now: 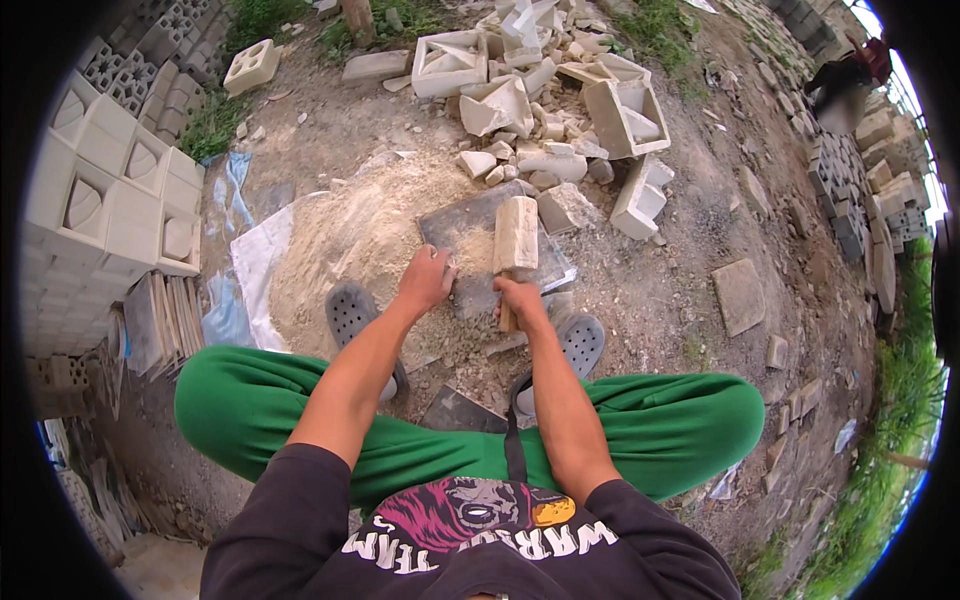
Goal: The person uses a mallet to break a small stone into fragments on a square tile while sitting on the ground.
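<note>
My right hand (518, 300) is wrapped round the wooden handle of a mallet. The pale, blocky mallet head (516, 232) is above the right part of a dark flat slab (468, 222); whether it touches is unclear. My left hand (428, 277) is at the slab's left edge with its fingers curled in; what they hold, if anything, is hidden. Pale crushed grit lies on the slab between my hands. Left of the slab spreads a heap of sandy powder (350, 235), partly over a white sheet (262, 268).
Broken pale blocks (545, 130) are piled beyond the slab. Stacked decorative blocks (130, 190) stand at the left, near thin leaning boards (160, 315). A flat stone (738, 297) lies on the right. Another person (850, 80) is at the far right. My feet in grey clogs flank the work spot.
</note>
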The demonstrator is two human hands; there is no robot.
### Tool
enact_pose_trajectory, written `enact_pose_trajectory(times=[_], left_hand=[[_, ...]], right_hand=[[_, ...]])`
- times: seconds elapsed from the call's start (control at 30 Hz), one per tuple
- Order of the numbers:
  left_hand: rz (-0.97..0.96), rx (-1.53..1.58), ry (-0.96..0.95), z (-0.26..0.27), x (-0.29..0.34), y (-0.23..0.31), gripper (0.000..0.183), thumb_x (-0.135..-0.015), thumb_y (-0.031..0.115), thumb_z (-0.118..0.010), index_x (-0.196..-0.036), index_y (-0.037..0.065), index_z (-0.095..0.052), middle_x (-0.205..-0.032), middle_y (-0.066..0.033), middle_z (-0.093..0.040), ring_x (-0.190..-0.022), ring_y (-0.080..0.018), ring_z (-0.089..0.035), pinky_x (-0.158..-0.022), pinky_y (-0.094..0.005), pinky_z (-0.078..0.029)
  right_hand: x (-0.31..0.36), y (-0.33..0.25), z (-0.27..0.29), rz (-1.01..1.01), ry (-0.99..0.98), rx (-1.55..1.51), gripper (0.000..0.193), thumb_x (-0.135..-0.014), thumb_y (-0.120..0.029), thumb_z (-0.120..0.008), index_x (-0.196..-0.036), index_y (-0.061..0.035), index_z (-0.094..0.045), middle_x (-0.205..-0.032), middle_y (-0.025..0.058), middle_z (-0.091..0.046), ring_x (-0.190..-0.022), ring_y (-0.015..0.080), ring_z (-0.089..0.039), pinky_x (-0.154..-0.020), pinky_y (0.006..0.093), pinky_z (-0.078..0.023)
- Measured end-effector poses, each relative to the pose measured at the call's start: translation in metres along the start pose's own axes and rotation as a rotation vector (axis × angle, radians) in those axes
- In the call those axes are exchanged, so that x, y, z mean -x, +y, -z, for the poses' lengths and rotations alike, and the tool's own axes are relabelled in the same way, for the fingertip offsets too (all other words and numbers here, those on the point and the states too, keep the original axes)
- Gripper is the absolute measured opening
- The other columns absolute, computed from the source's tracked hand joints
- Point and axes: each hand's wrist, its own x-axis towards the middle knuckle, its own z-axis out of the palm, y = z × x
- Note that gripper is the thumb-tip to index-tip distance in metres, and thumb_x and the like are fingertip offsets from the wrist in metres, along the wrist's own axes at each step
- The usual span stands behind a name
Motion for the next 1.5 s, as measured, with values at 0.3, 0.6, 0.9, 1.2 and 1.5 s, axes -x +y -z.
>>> enact_pose_trajectory(times=[0.3, 0.6, 0.9, 1.2, 1.5], left_hand=[[0.293, 0.240, 0.052, -0.022, -0.014, 0.003, 0.050, -0.090, 0.023, -0.067, -0.135, 0.006, -0.053, -0.124, -0.0228, -0.054, -0.113, -0.0432, -0.057, -0.098, -0.0472, -0.048], [0.337, 0.251, 0.028, -0.010, -0.016, -0.009, 0.039, -0.084, 0.029, -0.076, -0.114, 0.004, -0.071, -0.107, -0.0184, -0.068, -0.102, -0.0357, -0.065, -0.090, -0.0436, -0.052], [0.200, 0.174, 0.133, -0.018, -0.011, -0.008, 0.034, -0.085, 0.028, -0.076, -0.107, 0.003, -0.072, -0.101, -0.0190, -0.068, -0.092, -0.0375, -0.066, -0.083, -0.0451, -0.053], [0.206, 0.140, 0.092, -0.016, -0.009, -0.010, 0.036, -0.087, 0.025, -0.073, -0.115, 0.002, -0.069, -0.096, -0.0184, -0.065, -0.094, -0.0361, -0.065, -0.083, -0.0440, -0.053], [0.184, 0.127, 0.051, -0.015, -0.017, -0.001, 0.037, -0.090, 0.027, -0.071, -0.117, 0.002, -0.068, -0.100, -0.0186, -0.066, -0.094, -0.0364, -0.065, -0.083, -0.0433, -0.054]], right_hand=[[0.007, -0.001, -0.006, 0.015, 0.012, -0.005, 0.026, -0.073, -0.014, -0.073, -0.086, 0.0068, -0.066, -0.062, 0.0129, -0.062, -0.047, 0.0228, -0.062, -0.045, 0.0365, -0.051], [0.011, -0.009, -0.008, 0.171, 0.137, 0.370, 0.028, -0.074, -0.022, -0.076, -0.083, 0.0042, -0.070, -0.065, 0.0117, -0.068, -0.051, 0.0202, -0.065, -0.052, 0.0364, -0.054], [0.010, -0.009, -0.027, 0.581, 0.102, 0.218, 0.025, -0.079, -0.021, -0.076, -0.079, 0.0025, -0.069, -0.061, 0.0076, -0.066, -0.051, 0.0168, -0.065, -0.050, 0.0343, -0.051], [0.035, -0.034, -0.030, 0.360, 0.044, 0.417, 0.020, -0.077, -0.018, -0.075, -0.076, 0.0006, -0.069, -0.059, 0.0060, -0.065, -0.050, 0.0174, -0.064, -0.050, 0.0338, -0.050], [0.003, -0.004, -0.028, 0.570, 0.125, 0.552, 0.023, -0.079, -0.018, -0.072, -0.086, 0.0038, -0.069, -0.060, 0.0089, -0.065, -0.052, 0.0169, -0.064, -0.050, 0.0344, -0.050]])
